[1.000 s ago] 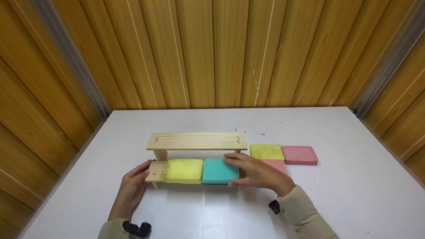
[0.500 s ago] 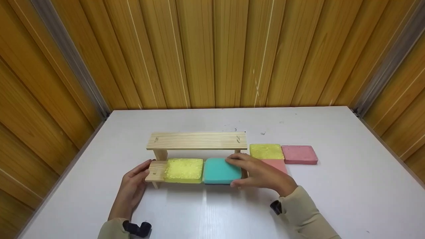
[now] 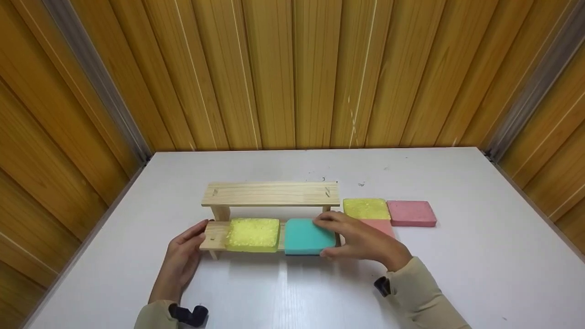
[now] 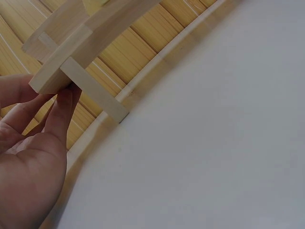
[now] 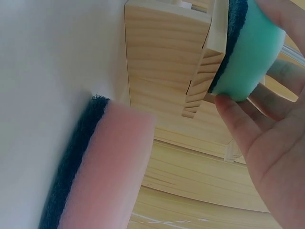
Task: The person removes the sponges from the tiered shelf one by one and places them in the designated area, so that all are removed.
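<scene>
Turquoise sponge point(image 3: 301, 237) shifted right on lower shelf point(image 3: 214, 235).

Turquoise rectangular foam sponge point(image 3: 301, 237): plain and even on top, backed by a dark blue-green scouring layer point(image 5: 232, 36). Bright lemon-yellow rectangular sponge point(image 3: 252, 235): mottled with paler flecks. Second, duller yellow rectangular sponge point(image 3: 365, 209) – mottled too. Deep-pink rectangular sponge point(image 3: 412, 213): darker than the pale salmon-pink foam sponge point(image 5: 112, 167), which also carries a dark blue-green layer. Pale-blond two-step wooden stand point(image 3: 269, 194): fine grain lines, small dark marks near the ends of its upper board. White flat tabletop point(image 3: 256, 297): a few dark specks. Amber wood-grain wall panels point(image 3: 315, 73): dark grooves, thin whitish streaks. Grey corner strips point(image 3: 98, 73). Sleeves point(image 3: 422, 292) plain khaki-beige; wrist fittings point(image 3: 189, 316) black.
</scene>
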Tool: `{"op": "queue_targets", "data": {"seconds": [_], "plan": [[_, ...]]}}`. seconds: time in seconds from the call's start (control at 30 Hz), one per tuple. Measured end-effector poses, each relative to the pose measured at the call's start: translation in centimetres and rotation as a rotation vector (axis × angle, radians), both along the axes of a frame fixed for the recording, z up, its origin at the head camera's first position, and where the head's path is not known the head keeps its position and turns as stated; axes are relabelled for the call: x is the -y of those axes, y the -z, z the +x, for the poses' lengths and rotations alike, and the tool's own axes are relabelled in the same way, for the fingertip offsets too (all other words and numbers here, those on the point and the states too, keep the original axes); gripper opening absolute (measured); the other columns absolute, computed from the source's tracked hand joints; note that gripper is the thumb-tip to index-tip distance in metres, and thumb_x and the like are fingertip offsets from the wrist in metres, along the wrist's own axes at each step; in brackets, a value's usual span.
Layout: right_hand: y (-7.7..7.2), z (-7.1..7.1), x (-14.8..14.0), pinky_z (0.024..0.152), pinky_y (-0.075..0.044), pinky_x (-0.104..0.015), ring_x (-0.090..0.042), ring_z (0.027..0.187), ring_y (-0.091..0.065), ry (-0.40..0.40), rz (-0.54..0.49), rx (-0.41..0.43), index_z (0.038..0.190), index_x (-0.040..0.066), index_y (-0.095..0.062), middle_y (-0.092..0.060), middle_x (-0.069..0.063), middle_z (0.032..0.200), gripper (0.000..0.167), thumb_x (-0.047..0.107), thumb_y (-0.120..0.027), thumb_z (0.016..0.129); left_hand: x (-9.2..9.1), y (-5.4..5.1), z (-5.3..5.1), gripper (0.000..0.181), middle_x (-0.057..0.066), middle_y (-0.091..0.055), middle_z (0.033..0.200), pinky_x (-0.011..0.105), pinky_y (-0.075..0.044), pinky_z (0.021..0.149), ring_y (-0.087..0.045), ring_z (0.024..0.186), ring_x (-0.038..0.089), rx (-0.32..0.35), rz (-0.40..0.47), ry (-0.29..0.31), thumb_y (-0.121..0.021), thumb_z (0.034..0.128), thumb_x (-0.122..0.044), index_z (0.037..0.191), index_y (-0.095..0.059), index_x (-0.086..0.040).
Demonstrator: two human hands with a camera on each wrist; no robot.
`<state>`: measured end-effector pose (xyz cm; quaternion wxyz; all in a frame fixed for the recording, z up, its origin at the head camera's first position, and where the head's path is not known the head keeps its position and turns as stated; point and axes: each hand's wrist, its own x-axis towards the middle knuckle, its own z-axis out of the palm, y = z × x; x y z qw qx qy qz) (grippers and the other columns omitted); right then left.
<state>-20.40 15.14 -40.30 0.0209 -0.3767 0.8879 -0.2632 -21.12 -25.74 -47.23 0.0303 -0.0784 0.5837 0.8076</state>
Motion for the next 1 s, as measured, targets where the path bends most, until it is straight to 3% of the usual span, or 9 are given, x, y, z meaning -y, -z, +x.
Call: {"op": "queue_targets", "data": {"seconds": [0.43, 1.0], "plan": [[-0.2, 0.5, -0.5, 0.107, -0.046, -0.041, -0.019, 0.128, -0.048, 0.050, 0.028, 0.030, 0.141, 0.012, -0.049, -0.047, 0.000, 0.142, 0.066, 0.037, -0.072, 0.085, 0.1, 0.2, 0.1, 0.052, 0.013, -0.037, 0.151, 0.021, -0.046, 0.104, -0.057, 0.112, -0.001, -0.003, -0.026, 0.009, -0.049, 0.0927, 0.005, 0.143, -0.038, 0.004], [-0.3, 0.9, -1.3, 0.107, -0.045, -0.042, -0.020, 0.131, -0.045, 0.045, 0.009, 0.026, 0.141, 0.015, -0.050, -0.046, 0.003, 0.143, 0.066, 0.039, -0.072, 0.084, 0.0, 0.1, -0.1, 0.053, 0.013, -0.041, 0.147, 0.022, -0.047, 0.103, -0.057, 0.113, 0.000, -0.016, -0.018, 0.003, -0.051, 0.0915, 0.005, 0.143, -0.037, 0.007]]}}
